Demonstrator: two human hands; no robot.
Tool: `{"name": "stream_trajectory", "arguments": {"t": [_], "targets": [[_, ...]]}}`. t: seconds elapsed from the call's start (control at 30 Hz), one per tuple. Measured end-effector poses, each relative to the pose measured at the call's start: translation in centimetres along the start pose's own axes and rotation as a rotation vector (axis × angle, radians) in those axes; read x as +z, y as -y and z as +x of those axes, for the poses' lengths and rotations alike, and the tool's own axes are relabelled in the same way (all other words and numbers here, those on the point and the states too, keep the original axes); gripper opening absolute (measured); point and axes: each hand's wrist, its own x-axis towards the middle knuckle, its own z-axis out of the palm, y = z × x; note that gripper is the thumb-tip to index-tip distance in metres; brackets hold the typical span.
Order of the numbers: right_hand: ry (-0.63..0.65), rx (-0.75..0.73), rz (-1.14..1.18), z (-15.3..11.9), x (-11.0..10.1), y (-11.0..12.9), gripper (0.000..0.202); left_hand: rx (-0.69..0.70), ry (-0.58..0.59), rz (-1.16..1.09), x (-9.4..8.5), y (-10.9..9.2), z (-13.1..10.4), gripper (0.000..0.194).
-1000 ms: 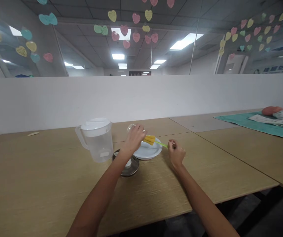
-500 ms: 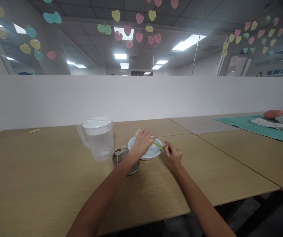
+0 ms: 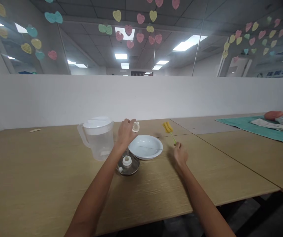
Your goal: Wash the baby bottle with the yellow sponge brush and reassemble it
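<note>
A small pale ring-shaped piece (image 3: 136,127) is pinched in the fingertips of my left hand (image 3: 126,132), raised at the back left of the white bowl (image 3: 145,147). My right hand (image 3: 181,153) grips the green handle of a brush with a yellow sponge head (image 3: 167,127), held upright to the right of the bowl. A dark line crosses the inside of the bowl. Partly behind my left forearm, a round metal tray (image 3: 133,168) holds a white-rimmed part (image 3: 127,161) and a small white piece (image 3: 120,169).
A clear pitcher (image 3: 102,141) with a white lid stands left of the tray. At the far right lie a teal cloth (image 3: 245,125), a patterned cloth (image 3: 267,125) and an orange-red item (image 3: 274,115). A white wall (image 3: 141,98) runs behind the table.
My left hand has moved up and left, away from the bowl, with the pale piece. My right hand has shifted slightly right, and the sponge head now shows clear of the bowl.
</note>
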Motion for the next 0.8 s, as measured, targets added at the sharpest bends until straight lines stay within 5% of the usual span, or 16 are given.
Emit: {"name": "stream_trajectory", "arguments": {"t": [0.17,0.4,0.6,0.8], "targets": [[0.261,-0.163,-0.216,-0.5,1.0,0.2,0.04,-0.127,0.143,-0.379,-3.4,-2.0,-0.3,0.079],[0.314,-0.294,-0.235,-1.1,0.6,0.6,0.031,0.148,0.523,-0.382,-5.5,-7.2,-2.8,0.085],[0.111,-0.109,0.07,-0.5,0.7,-0.4,0.027,0.34,0.739,-0.194,-3.6,-7.3,-3.3,0.084],[-0.123,0.088,0.215,0.9,-0.6,-0.1,0.046,0.272,0.686,-0.262,-5.3,-5.0,-2.2,0.071]]}}
